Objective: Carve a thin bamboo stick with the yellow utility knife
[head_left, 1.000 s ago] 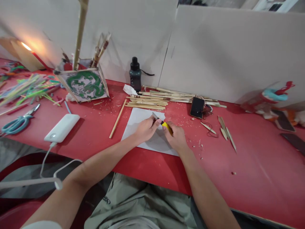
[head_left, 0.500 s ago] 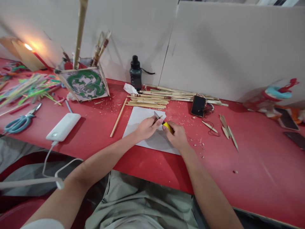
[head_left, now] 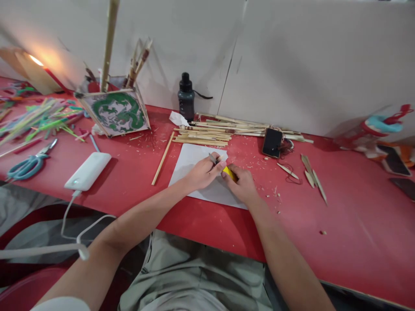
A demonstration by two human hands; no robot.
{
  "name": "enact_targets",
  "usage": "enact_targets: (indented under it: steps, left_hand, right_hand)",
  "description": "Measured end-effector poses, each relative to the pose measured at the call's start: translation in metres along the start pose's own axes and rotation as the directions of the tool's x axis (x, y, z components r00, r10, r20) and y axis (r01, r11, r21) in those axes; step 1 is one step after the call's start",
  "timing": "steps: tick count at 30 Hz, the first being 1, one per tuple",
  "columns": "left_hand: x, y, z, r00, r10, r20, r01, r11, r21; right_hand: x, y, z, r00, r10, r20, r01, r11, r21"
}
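Note:
My right hand [head_left: 240,181] is closed around the yellow handle of a utility knife [head_left: 230,173], its blade pointing up and left across the fingers of my left hand. My left hand [head_left: 205,171] is pinched shut right beside the blade. Whatever lies between its fingers is too small and covered to make out. Both hands are over a white sheet of paper [head_left: 184,166] on the red table [head_left: 207,229]. A single bamboo stick [head_left: 163,159] lies left of the paper.
Bundled bamboo sticks [head_left: 202,138] and a dark bottle [head_left: 186,99] stand behind the paper. Rightward are a phone [head_left: 272,143] and pointed bamboo slivers [head_left: 319,186]. Leftward are a white power bank [head_left: 87,171], scissors [head_left: 29,166], a dragon-painted holder [head_left: 118,112] and a lit candle [head_left: 56,79].
The knife blade has shifted slightly and turned, and less of it shows beside my left fingers. My hands stay close together over the paper. The whole view has moved a little.

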State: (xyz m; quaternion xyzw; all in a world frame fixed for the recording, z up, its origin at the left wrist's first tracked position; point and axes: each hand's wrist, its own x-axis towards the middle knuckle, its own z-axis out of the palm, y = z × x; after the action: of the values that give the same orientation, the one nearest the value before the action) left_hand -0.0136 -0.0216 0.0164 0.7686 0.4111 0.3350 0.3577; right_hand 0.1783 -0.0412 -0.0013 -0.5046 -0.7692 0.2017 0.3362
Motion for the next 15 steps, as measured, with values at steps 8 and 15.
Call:
enact_targets:
  steps: [8,15]
  left_hand:
    - [0.0053,-0.0074,0.0047,1.0,0.002,-0.001,-0.002,0.994,-0.105]
    - [0.0047,-0.0093,0.0051,0.999,-0.042,-0.016,0.039,0.991,-0.124]
  right_hand:
    - [0.0002,-0.0006,0.0021,0.998,0.024,-0.066,-0.029,0.997,-0.072]
    - [-0.0008,0.0006,0.0004,0.998,0.039,-0.039,-0.043,0.995,-0.093]
